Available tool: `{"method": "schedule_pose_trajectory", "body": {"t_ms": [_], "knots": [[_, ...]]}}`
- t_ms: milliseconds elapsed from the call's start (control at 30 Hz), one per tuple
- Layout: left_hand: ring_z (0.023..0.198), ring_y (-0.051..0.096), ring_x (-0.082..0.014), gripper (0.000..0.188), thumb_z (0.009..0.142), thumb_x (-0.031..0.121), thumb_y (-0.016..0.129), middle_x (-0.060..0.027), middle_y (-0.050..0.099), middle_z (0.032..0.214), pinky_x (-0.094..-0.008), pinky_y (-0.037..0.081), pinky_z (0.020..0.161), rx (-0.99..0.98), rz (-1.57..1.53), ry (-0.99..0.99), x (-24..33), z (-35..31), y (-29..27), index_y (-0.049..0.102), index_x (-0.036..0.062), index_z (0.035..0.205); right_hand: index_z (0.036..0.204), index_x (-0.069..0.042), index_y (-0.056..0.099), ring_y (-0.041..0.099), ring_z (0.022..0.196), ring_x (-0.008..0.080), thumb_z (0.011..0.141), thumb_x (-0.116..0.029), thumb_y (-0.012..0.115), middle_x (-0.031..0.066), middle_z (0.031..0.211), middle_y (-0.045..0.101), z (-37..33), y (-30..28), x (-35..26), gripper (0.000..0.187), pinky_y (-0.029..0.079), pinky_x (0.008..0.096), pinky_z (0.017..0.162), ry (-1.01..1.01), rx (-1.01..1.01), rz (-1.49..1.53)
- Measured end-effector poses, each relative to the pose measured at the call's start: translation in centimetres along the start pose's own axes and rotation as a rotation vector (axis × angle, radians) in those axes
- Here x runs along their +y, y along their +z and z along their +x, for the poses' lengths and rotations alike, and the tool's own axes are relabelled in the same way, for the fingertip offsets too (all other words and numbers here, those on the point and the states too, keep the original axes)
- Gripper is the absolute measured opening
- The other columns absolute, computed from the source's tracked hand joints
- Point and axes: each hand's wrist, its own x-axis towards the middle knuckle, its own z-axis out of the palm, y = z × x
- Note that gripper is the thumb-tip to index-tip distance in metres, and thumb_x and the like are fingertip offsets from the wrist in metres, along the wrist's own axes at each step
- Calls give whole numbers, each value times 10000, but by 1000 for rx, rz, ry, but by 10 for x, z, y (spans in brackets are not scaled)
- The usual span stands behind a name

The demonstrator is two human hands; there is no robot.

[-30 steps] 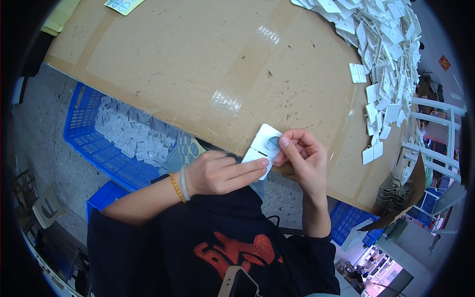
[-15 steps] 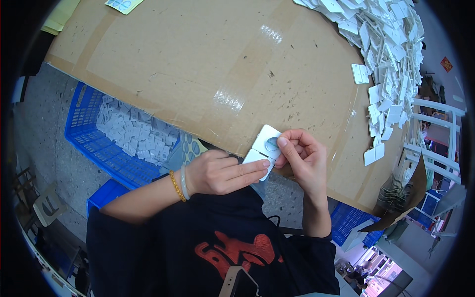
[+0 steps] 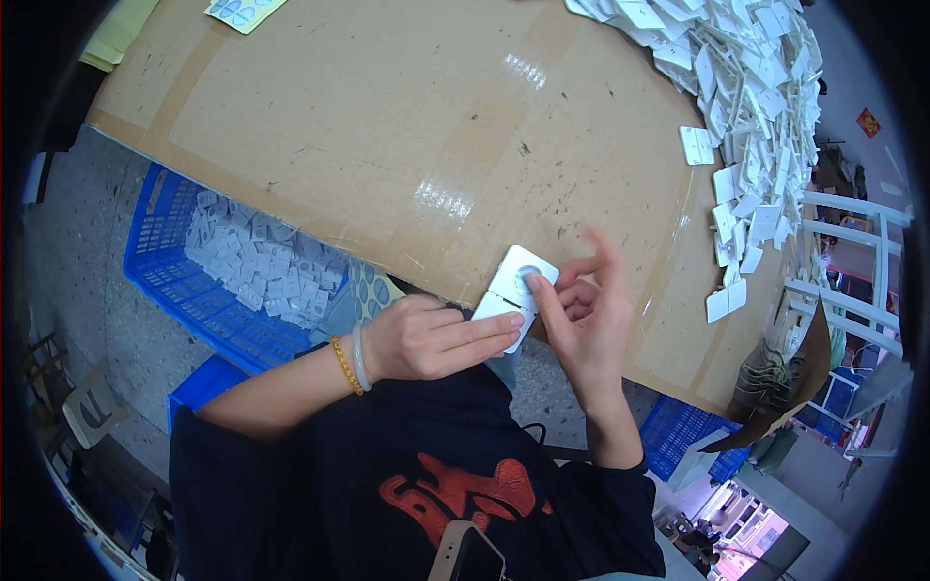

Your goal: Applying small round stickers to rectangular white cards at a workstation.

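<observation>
At the table's near edge, my left hand is closed on a white two-part plastic plate, its fingers lying across the lower half. A round bluish sticker sits on the plate's upper half. My right hand has its thumb pressed on that sticker, while its other fingers are lifted and partly curled, the index finger blurred. Beside my left wrist, a sheet of oval stickers rests near my lap.
A large heap of white plates covers the far right of the cardboard-topped table. Below the left edge stands a blue crate holding many stickered plates. Another sticker sheet lies at the far left. A blue basket stands lower right.
My right hand's fingers have come away from the sticker's edge and lifted, and its thumb has moved left onto the sticker. My left hand keeps the plate in nearly the same place.
</observation>
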Motion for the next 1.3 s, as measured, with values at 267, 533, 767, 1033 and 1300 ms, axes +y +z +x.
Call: {"method": "schedule_pose_trajectory", "body": {"t_ms": [267,533,767,1033,1300], "knots": [[538,546,-33,252,751,83,720,-18,739,1096,-195,354,456,-88,68,223,-5,-29,-51,746,87,1002,954,31,691,574,560,55,907,-139,730,52,751,625,27,29,-12,181,425,188,477,-106,-474,173],[555,637,-206,199,815,230,756,-36,708,758,-315,497,528,-521,394,-411,-63,-170,-171,737,72,935,1331,-34,604,546,1238,311,903,-427,689,196,1322,599,129,-181,125,587,388,378,1075,-118,606,-810],[513,612,-206,237,869,257,734,-36,612,637,-322,482,473,-207,17,-236,-37,-78,-50,643,115,702,1436,42,459,449,1356,354,842,-569,695,264,1454,469,151,-247,184,884,351,431,1114,148,431,-411],[450,541,-177,190,840,247,765,-7,535,579,-300,424,442,-150,-121,-272,30,8,-42,664,131,729,1446,-74,487,408,1393,341,859,-438,719,221,1518,392,112,-93,79,728,328,435,1138,-211,213,-673],[500,593,-197,168,872,207,714,-43,703,864,-309,481,474,-79,132,-371,0,46,-73,691,75,974,1394,-143,556,557,1243,337,789,-368,809,161,1480,452,130,-100,29,693,486,420,992,-521,-24,-731]]}}
